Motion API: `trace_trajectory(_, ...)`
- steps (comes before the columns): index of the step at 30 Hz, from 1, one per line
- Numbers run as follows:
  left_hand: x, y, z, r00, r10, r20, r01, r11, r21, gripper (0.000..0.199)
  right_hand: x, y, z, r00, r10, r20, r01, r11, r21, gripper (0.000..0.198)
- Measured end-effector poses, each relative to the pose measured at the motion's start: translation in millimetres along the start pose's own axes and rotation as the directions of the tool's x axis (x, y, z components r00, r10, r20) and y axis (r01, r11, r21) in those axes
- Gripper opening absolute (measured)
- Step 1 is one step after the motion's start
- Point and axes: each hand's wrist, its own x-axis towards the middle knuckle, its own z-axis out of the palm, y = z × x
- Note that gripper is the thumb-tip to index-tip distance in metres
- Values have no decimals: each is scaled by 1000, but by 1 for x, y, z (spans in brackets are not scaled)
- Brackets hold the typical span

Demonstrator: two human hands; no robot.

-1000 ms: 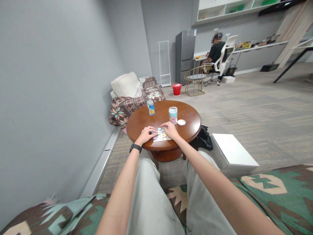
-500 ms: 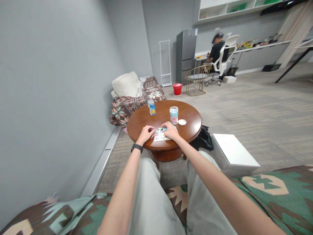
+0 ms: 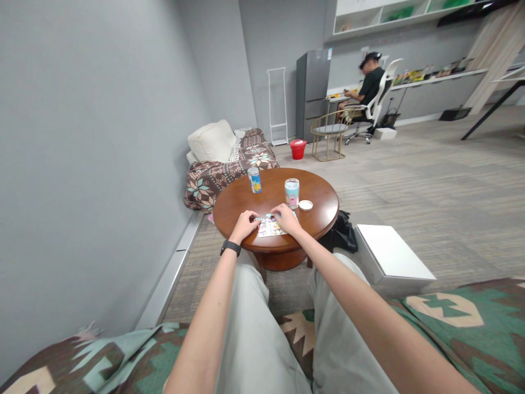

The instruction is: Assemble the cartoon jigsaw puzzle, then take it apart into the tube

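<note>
A colourful jigsaw puzzle lies near the front edge of the round brown table, with small light-blue pieces along its far side. My left hand is closed at the puzzle's left edge, thumb and fingertips pinched on it. Over its upper right part my right hand is pinched on a small puzzle piece, largely hidden by the fingers. Just behind the right hand stands a clear glass jar with a cartoon picture. Its round white lid lies to the right.
A blue and yellow can stands farther back on the table. To the right, a white box and a black bag are on the floor. A red bucket and a wire-back chair stand beyond. A person sits at the back.
My right fingers have shifted slightly over the puzzle's upper part, while my left hand stays almost still. The person at the back has changed posture in the chair.
</note>
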Motion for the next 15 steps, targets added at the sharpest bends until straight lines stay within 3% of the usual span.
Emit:
trace_trajectory(5, 0, -1, 0, 1000, 5, -5, -5, 1000, 1, 8, 0, -2, -2, 999, 44, -28, -43, 999, 13, 23)
trace_trajectory(15, 0, -2, 0, 1000, 3, 0, -3, 1000, 2, 9, -1, -2, -4, 999, 33, 27, -33, 999, -22, 27)
